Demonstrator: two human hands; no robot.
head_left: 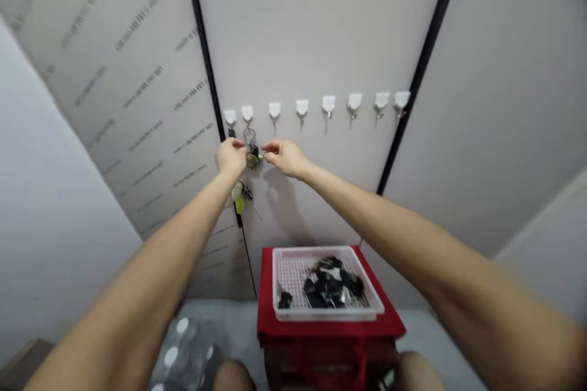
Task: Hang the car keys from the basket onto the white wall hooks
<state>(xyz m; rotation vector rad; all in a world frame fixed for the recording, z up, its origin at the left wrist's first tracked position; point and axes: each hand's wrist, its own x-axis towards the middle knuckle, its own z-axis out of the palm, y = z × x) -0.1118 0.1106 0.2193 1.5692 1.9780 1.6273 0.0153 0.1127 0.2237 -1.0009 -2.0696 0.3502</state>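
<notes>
A bunch of keys [252, 157] with dark and brass-coloured pieces hangs by a metal ring [249, 135] from the second white hook [247, 113] on the wall panel. My left hand [230, 157] is closed at the bunch's left side, its fingertips partly hidden behind the wrist and keys. On the other side, my right hand [287, 157] has thumb and forefinger slightly apart, close to the keys; whether they touch is unclear. Below my left hand dangles another key bunch with a yellow-green tag [239, 204], its upper part covered by the hand.
Several white adhesive hooks [328, 102] run rightward in a row. Below stands a red box [270, 328] carrying a white plastic basket [282, 314] with a pile of dark keys and fobs [328, 284]. Clear bottles with white caps [182, 325] are at lower left.
</notes>
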